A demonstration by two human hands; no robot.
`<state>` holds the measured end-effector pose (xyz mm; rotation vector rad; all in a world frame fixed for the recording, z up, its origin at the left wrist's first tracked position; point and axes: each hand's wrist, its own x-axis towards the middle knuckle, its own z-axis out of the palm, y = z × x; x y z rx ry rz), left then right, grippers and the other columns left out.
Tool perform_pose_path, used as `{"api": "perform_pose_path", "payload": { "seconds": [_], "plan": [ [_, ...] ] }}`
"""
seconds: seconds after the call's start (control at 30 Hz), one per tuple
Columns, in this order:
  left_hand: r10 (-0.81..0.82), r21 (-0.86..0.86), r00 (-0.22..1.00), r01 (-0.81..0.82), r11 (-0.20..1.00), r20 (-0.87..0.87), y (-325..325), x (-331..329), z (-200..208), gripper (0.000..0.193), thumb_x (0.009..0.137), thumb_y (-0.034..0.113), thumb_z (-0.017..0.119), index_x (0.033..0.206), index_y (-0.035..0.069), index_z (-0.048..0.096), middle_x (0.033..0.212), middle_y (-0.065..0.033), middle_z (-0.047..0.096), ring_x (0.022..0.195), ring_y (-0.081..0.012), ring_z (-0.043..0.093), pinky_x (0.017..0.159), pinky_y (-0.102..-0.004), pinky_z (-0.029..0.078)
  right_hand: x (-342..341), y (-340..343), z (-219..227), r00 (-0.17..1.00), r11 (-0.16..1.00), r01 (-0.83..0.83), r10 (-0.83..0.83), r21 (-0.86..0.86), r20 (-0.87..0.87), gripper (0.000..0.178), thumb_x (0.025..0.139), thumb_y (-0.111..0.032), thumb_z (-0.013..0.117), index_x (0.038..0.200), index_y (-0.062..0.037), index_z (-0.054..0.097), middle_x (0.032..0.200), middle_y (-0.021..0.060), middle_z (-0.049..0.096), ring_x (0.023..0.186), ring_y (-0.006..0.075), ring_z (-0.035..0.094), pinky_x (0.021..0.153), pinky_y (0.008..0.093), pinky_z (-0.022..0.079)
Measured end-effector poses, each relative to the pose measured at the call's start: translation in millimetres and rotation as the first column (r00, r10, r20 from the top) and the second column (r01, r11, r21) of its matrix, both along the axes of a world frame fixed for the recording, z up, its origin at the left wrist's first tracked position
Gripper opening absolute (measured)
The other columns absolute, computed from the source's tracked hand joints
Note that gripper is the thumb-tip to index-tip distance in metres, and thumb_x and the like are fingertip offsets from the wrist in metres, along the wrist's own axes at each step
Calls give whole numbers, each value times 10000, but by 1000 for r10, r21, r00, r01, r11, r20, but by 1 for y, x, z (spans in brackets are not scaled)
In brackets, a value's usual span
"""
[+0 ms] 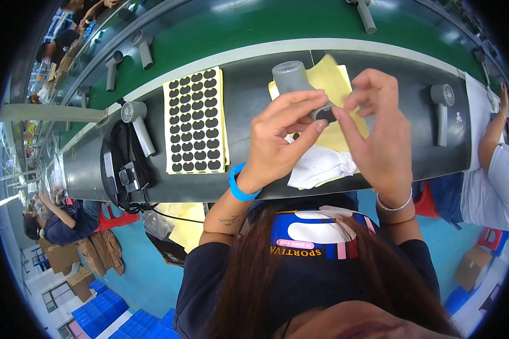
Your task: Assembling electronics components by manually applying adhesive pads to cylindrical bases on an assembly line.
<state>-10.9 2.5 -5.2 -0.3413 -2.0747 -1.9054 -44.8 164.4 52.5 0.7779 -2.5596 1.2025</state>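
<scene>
Just above the near edge of the dark bench (247, 113), the left hand (274, 135), a smooth blue band (244, 183) on its wrist, curls thumb and fingers closely round the end of a grey plastic device (289, 78). Its drum-shaped head, topped by fine slots, lies toward the far side; the hand hides the middle, and a dark rounded patch (326, 113) shows at the end. The right hand (382, 133), with one thin bracelet (397, 207), has its thumb tip at that end; its other fingers are bent and blurred, and whether they pinch anything I cannot tell. One crumpled white cloth (322, 168) lies beneath the hands, over smooth yellow sheets (329, 74). To the left, a flat sticker sheet (194, 121) carries four columns of black notched ovals. Two more grey devices (442, 107), each a round grille on a straight handle, lie on the bench, one per side. Beyond, the green conveyor (254, 34) holds at least three others (143, 51).
</scene>
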Motion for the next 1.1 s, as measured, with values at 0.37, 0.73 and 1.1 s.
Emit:
{"api": "perform_pose_path", "payload": {
  "seconds": [0.37, 0.73, 1.1],
  "plan": [
    [-35, 225, 999, 30, 974, 18, -9, 1, 3, 329, 842, -82, 596, 1168, -42, 593, 1219, -158, 538, 938, -185, 645, 823, -293, 573, -9, -3, -3, 982, 947, -135, 168, -291, 89, 128, 842, 7, 618, 963, -1, 658, 908, 77, 623, 804, 132, 599, 667, 230, 472],
    [-9, 261, 1000, 8, 965, 3, -4, 3, -3, 353, 833, -74, 623, 1182, -34, 584, 1229, -147, 528, 906, -153, 640, 782, -258, 557, 5, -13, -21, 982, 968, -127, 92, -218, -163, 203, 808, 22, 646, 1004, -19, 679, 930, 103, 645, 772, 160, 610, 593, 234, 467],
    [5, 233, 1000, -6, 972, 5, -2, 3, -5, 371, 812, -71, 652, 1174, -6, 603, 1218, -114, 533, 854, -97, 598, 728, -215, 542, 0, -14, -25, 981, 964, -111, 67, -241, -180, 104, 776, 23, 669, 867, -11, 633, 864, 78, 602, 735, 159, 560, 605, 247, 444]
  ]
}}
